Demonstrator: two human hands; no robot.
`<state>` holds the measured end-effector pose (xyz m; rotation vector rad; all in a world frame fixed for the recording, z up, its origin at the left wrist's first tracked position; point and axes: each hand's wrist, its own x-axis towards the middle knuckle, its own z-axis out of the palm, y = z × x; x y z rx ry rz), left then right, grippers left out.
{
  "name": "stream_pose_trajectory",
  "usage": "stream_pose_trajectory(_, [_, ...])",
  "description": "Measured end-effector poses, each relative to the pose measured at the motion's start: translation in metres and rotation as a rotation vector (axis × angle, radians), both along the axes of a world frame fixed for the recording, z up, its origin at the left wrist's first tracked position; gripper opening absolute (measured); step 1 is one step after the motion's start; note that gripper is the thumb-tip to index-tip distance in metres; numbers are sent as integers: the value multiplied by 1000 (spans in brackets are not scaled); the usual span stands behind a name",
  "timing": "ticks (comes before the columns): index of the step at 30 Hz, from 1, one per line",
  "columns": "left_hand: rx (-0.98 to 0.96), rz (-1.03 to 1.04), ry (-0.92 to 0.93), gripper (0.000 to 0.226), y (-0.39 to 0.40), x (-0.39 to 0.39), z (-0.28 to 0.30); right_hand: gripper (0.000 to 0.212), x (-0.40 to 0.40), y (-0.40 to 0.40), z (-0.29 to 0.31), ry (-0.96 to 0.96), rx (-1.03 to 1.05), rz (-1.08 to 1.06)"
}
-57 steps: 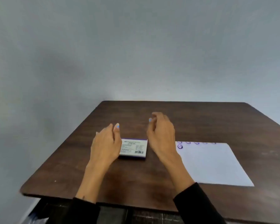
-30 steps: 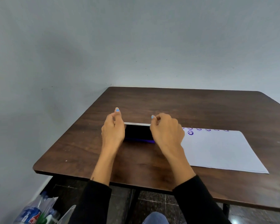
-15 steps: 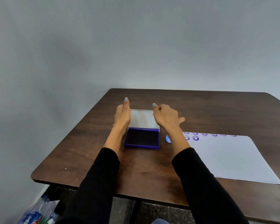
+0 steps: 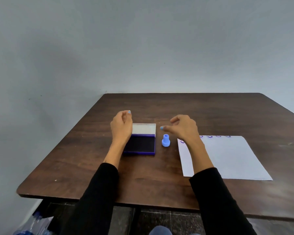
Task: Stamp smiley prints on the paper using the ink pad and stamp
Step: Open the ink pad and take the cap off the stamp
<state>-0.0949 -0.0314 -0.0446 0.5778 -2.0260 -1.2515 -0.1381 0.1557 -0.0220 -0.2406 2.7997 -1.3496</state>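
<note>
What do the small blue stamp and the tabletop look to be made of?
Small blue stamp: likely moulded plastic or rubber, with a uniform matte colour and rounded edges. Dark brown tabletop: wood or wood-look laminate, with visible grain streaks and a soft sheen.

Stamp [image 4: 165,142] on table [image 4: 159,175], between ink pad [image 4: 141,144] leftward and paper [image 4: 231,158] rightward.

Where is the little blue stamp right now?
The blue stamp stands upright on the table, between the open ink pad and the paper, just below the right hand.
</note>
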Motion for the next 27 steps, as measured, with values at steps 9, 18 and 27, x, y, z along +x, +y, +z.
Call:
stream_pose_trajectory(9, [-388, -140, -19, 25, 47, -7, -9, 13, 10, -11, -21, 67, -47, 3])
stream_pose_trajectory(18, [-652, -164, 32, 39, 62, 8, -18, 29, -1, -17, -31, 150, -519, -109])
stream_pose_trajectory(27, [-600, -115, 52, 24, 61, 11, -18, 36, 0, -22, -36, 88, -595, -100])
